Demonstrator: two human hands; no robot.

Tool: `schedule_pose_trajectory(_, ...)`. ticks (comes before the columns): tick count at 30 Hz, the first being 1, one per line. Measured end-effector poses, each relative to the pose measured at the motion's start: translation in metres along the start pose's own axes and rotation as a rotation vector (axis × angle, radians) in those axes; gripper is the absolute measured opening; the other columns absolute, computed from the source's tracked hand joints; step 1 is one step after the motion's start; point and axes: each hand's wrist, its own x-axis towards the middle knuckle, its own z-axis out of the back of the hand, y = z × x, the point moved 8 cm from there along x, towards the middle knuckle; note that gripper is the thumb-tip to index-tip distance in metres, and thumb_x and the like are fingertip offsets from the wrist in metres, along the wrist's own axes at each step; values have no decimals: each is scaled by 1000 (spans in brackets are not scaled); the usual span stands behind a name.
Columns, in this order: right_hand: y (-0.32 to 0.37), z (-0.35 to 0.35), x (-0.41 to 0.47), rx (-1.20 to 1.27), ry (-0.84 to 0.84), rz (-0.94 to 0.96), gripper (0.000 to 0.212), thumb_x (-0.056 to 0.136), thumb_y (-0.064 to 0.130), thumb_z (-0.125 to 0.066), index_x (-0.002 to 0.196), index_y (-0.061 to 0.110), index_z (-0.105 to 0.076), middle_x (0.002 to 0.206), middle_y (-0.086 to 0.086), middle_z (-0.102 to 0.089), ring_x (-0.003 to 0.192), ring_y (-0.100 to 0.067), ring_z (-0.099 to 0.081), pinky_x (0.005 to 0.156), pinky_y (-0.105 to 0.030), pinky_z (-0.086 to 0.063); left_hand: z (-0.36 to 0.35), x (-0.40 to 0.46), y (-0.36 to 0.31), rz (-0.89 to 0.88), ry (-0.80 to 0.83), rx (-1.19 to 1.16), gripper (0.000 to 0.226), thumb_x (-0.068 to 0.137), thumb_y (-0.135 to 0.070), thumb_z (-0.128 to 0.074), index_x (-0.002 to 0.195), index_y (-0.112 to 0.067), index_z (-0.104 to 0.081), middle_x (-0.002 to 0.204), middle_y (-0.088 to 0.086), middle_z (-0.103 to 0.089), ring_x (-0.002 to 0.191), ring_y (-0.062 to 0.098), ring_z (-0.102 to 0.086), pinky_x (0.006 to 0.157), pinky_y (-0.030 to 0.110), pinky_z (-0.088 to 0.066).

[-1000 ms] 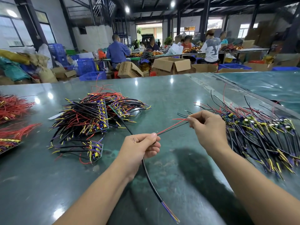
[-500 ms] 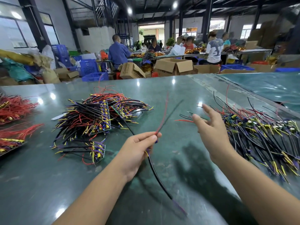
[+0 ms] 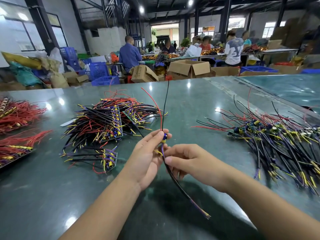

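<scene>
While the left hand (image 3: 149, 156) curls its fingers (image 3: 152, 138) round the small blue-and-yellow part of a thin wire harness (image 3: 163, 138), the right hand (image 3: 192, 163) pinches its black sheathed cable (image 3: 183, 192) just beneath. Both hold it above the glossy green worktop (image 3: 190, 104), right of the tangled heap of wired green circuit boards (image 3: 107, 122), with its red and black leads standing upright.

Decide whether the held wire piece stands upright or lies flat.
Upright: the left hand grips the wire piece, and its leads rise clear of the table.
</scene>
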Motion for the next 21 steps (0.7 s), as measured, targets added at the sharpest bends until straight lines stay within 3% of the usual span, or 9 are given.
schedule_pose_trajectory(4,-8,16,-1,-80,-56,-77,16,94,7,-53,84,15,-62,68,-1,-57,55,-6,-51,55,-16,-44,1,1,0,-2,10,41,27,70,-22,-63,93,-7,-65,82,5,-66,71,15,-60,71,24,-55)
schedule_pose_trajectory(7,-12,29,-2,-266,-93,-100,10,92,14,-55,84,17,-61,65,6,-56,58,-8,-50,63,-24,-45,1,-1,-1,-48,9,306,17,75,-15,-68,92,-15,-66,87,3,-63,80,14,-60,73,23,-52)
schedule_pose_trajectory(11,-13,35,-4,-446,-85,-97,11,92,21,-54,84,26,-58,69,12,-56,63,-6,-49,66,-22,-42,-2,-3,-7,-150,16,561,15,84,-3,-66,90,-15,-70,72,-9,-67,67,1,-58,66,14,-46)
schedule_pose_trajectory(15,-8,38,-6,-669,-73,-73,11,93,21,-52,88,31,-54,74,16,-54,65,4,-47,58,-9,-36,5,-1,-6,-108,-35,602,6,84,-13,-68,80,-14,-72,71,2,-67,65,10,-60,67,23,-50)
schedule_pose_trajectory(18,-11,40,-8,-718,-80,-115,12,93,18,-47,90,29,-52,74,14,-52,63,1,-44,55,-12,-35,6,-2,-1,-46,-38,585,12,86,-18,-67,76,-14,-72,68,-1,-70,58,8,-64,57,17,-52)
schedule_pose_trajectory(21,-9,38,-6,-597,-103,-120,13,92,14,-46,89,24,-53,85,6,-59,65,-3,-45,55,-15,-35,10,0,-2,-28,-76,533,16,88,-21,-64,79,-10,-71,66,-1,-70,57,9,-67,53,16,-51)
